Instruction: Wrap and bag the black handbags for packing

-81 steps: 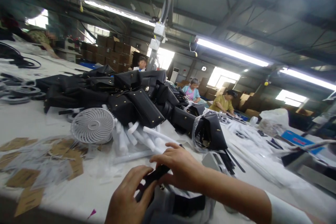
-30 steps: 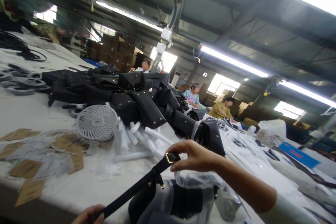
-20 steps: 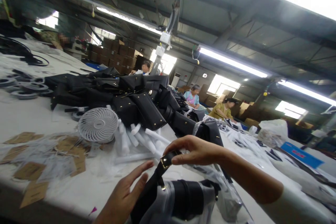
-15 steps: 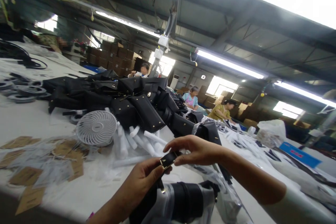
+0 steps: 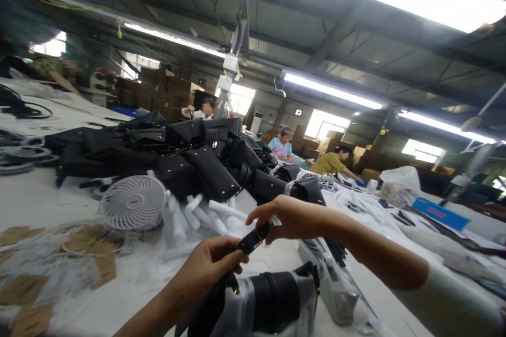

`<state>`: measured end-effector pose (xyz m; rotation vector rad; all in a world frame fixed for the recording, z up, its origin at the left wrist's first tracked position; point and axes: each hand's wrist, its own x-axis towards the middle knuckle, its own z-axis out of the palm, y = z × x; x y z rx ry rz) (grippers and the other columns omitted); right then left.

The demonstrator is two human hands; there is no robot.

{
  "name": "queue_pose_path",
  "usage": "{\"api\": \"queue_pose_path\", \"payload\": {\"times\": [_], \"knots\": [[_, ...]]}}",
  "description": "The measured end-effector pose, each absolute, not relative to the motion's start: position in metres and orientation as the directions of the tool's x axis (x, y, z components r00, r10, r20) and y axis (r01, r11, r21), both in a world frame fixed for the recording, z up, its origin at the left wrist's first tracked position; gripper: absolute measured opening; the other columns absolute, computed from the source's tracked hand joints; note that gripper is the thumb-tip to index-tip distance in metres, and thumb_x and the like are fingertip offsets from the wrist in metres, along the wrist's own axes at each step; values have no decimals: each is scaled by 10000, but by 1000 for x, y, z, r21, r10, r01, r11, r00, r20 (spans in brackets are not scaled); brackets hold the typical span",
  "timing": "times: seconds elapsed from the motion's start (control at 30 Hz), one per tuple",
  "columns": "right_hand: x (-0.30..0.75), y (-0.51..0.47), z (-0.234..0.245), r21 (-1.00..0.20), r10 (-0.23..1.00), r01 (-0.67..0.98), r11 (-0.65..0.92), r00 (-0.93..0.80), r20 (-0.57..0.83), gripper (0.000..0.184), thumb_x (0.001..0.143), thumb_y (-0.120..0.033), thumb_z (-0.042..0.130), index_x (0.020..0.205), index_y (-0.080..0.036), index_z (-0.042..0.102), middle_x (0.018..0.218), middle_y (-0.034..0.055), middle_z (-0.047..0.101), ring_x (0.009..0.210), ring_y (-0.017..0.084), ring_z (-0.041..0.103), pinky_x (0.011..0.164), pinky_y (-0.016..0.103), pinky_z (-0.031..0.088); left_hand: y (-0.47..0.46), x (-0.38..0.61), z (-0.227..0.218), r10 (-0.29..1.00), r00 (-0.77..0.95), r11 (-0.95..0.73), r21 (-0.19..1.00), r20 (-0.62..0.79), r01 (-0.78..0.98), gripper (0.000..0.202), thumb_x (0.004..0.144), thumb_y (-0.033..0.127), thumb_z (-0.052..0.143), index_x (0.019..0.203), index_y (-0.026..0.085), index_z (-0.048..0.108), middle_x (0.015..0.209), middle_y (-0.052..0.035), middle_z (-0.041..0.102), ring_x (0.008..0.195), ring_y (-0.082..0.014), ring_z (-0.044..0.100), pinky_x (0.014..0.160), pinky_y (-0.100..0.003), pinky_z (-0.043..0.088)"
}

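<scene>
**Fingers of both hands pinched on the strap, hands much closer than a second ago**

Fingers (image 5: 233, 257) of the left hand (image 5: 205, 271) are closed on the lower bit of the black strap (image 5: 250, 242), thumb on top. The right hand (image 5: 290, 218) has its fingertips (image 5: 264, 217) clamped on the upper end, so the short stretch between the two hands tilts up to the right.

Only the head view to go on. Compared with a second ago it's a big change: back then the strap was pulled out long, with the left hand way down at the bottom edge. A bit later that hand was open and off the strap altogether. Half a second ago it had come up and grabbed on by the gold buckle. Now it's the same two-handed pinch, but the buckle is mostly hidden.

The strap runs down to the black bag (image 5: 276, 297) in its clear plastic sleeve. That sits on the white table (image 5: 35, 202) right below the hands, same spot as earlier.

Everything else looks unmoved:
- white fan (image 5: 132, 202) off to the left
- white tubes (image 5: 205, 213) beside it
- pile of black bags (image 5: 190, 152) behind
- brown card tags (image 5: 93, 245) scattered front left

Other people (image 5: 281, 143) sit working further down the table.
</scene>
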<state>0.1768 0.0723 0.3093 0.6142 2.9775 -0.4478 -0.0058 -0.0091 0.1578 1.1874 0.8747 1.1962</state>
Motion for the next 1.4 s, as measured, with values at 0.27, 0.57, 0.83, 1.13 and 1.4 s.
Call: {"api": "queue_pose_path", "payload": {"times": [0.27, 0.57, 0.83, 1.13, 1.4], "knots": [[196, 76, 309, -366, 345, 352, 861, -935, -87, 498, 785, -156, 748, 1264, -217, 628, 1029, 29, 733, 916, 167, 686, 835, 231, 488, -17, -12, 162, 959, 248, -74, 965, 138, -251, 432, 773, 472, 750, 1127, 226, 720, 853, -14, 659, 797, -161, 575, 763, -258, 438], [211, 77, 302, -411, 361, 364, 836, -928, -87, 397, 774, -176, 768, 1163, -185, 690, 1032, 32, 716, 945, 166, 664, 872, 231, 482, -20, -16, 156, 966, 209, -105, 966, 156, -236, 420, 708, 534, 791, 1010, 242, 763, 786, -9, 663, 725, -156, 582, 724, -254, 452], [189, 52, 270, -220, 250, 192, 956, -928, 276, 404, 809, -301, 775, 1187, -207, 668, 1100, 71, 713, 1028, 206, 644, 951, 303, 450, -13, -9, 148, 982, 82, -145, 958, 170, -247, 392, 740, 476, 783, 1040, 228, 737, 934, -42, 729, 833, -205, 662, 778, -288, 521], [187, 50, 255, -354, 421, 323, 878, -873, 247, 253, 875, -278, 699, 1118, -211, 675, 976, 36, 730, 886, 172, 674, 812, 256, 492, -23, -16, 122, 930, -66, -352, 928, 362, 121, 309, 795, 402, 738, 1080, 284, 729, 1194, -62, 674, 1109, -283, 620, 882, -338, 546], [164, 47, 253, -52, 178, 170, 984, -961, 213, 283, 837, -350, 746, 1095, -253, 680, 1124, 26, 714, 1026, 185, 650, 1046, 353, 366, -30, -7, 118, 904, -92, -391, 894, 418, 220, 338, 801, 346, 751, 1134, 322, 700, 1149, -15, 710, 1063, -238, 645, 921, -301, 513]]}}
